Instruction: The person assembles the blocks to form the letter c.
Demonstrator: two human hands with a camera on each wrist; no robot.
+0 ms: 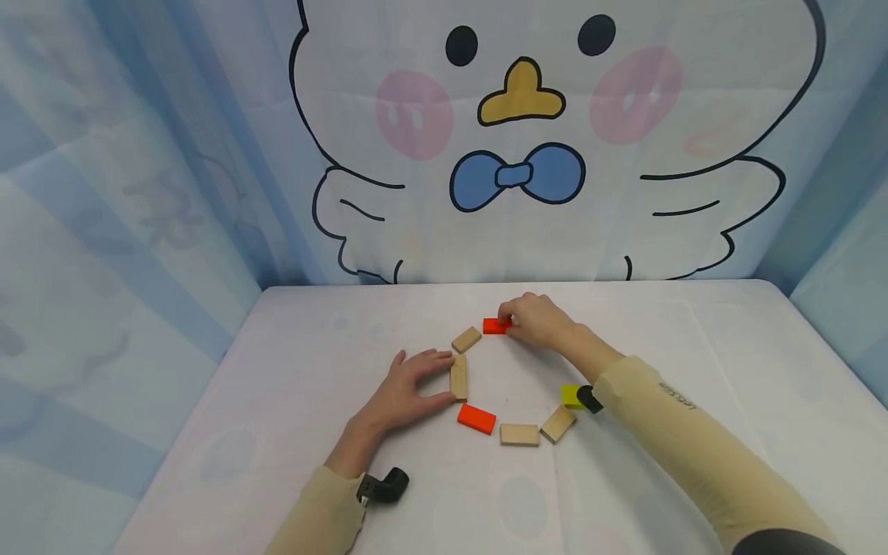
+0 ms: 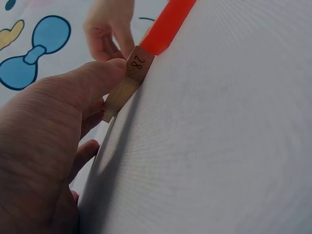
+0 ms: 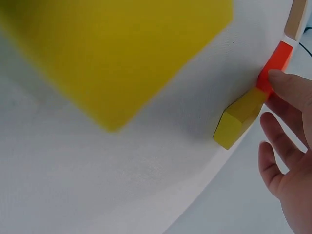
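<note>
My left hand [image 1: 409, 389] is beside a wooden block [image 1: 459, 378], its thumb at the near end and fingertips at the far end, pinching it. In the left wrist view the thumb presses the block's end, marked 28 [image 2: 137, 63]. Farther back, my right hand [image 1: 537, 320] pinches a red block [image 1: 494, 326] between thumb and fingers. A yellow block [image 3: 239, 117] lies against that red block in the right wrist view; the hand hides it from the head view. Between the two held blocks, a smaller wooden block [image 1: 466, 340] sits at a slant.
The blocks form an open curve on the white-covered table [image 1: 277, 432]. Its near side has another red block [image 1: 476, 418], two wooden blocks [image 1: 519, 435] and a yellow block [image 1: 570, 396], partly covered by the right wrist camera [image 1: 590, 399]. A printed curtain [image 1: 527, 239] hangs behind.
</note>
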